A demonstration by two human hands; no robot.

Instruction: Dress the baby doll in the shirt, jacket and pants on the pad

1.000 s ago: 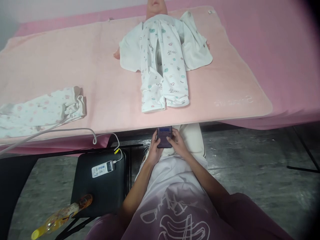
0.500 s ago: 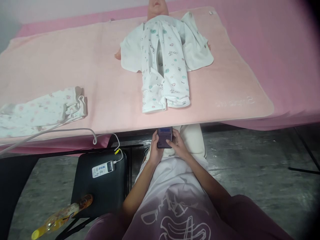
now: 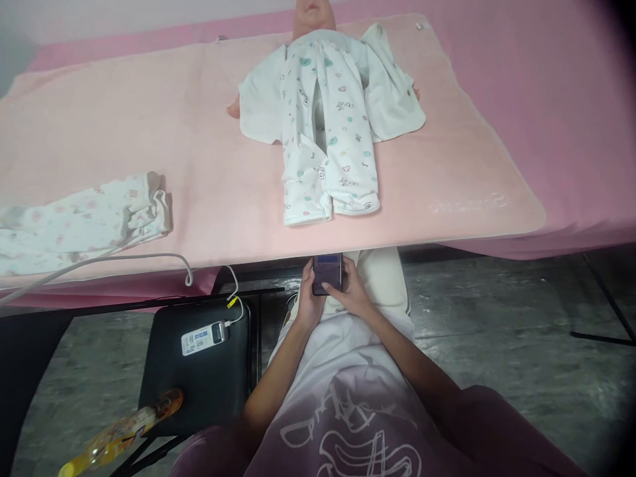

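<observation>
A dark smartphone (image 3: 328, 270) is held low over my lap, just under the table's front edge. My left hand (image 3: 309, 298) wraps round its left side. On its right side is my right hand (image 3: 354, 291), fingers curled behind it and thumb on the lower screen. Beyond, on the table, a baby doll (image 3: 312, 16) lies on its back, its head cut off by the top of the view. White patterned baby clothes (image 3: 350, 126) cover it, the front partly gaping and the sleeves spread sideways. Neither hand touches the doll.
A pink mat (image 3: 209, 152) covers the table, with folded patterned clothing (image 3: 94, 215) at left. On a black stool (image 3: 199, 391) beside me lie a white power bank (image 3: 203, 338) with a cable and a bottle (image 3: 119, 434) of yellowish drink. A thin stand leg (image 3: 601, 338) is at right.
My right thumb has moved left across the lower phone screen. Both hands stay on the phone, and the doll and clothes lie as before.
</observation>
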